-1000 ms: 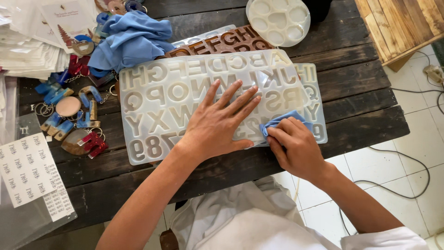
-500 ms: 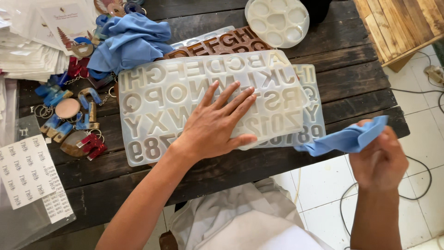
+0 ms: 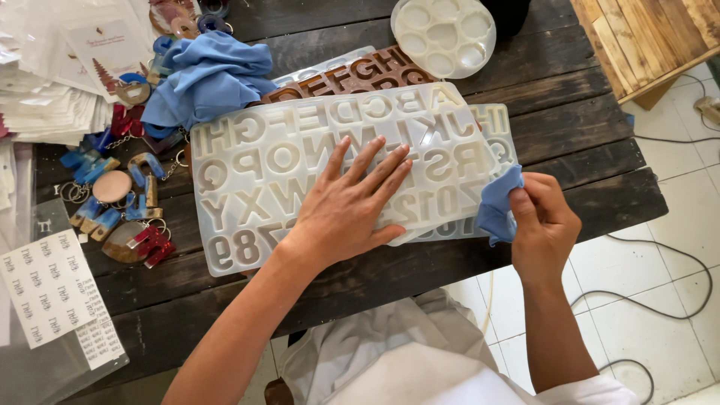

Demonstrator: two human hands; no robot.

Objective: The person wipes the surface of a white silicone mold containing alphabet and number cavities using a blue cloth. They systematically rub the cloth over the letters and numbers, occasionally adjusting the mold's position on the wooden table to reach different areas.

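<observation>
Translucent letter molds point(image 3: 300, 150): two; left hand point(image 3: 352, 206) flat, spread; right fingers point(image 3: 525, 206) pinching one blue cloth point(image 3: 496, 206).

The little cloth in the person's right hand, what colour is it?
Plain blue; the cloth is pinched in the right hand, clearest in the head view.

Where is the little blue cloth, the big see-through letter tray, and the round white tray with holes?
small blue cloth point(image 3: 496, 206), head view, on its bunched middle, pinched by the right hand.
clear letter mould point(image 3: 255, 165), head view, on its left half.
round white palette point(image 3: 444, 34), head view, on its centre well.
</observation>
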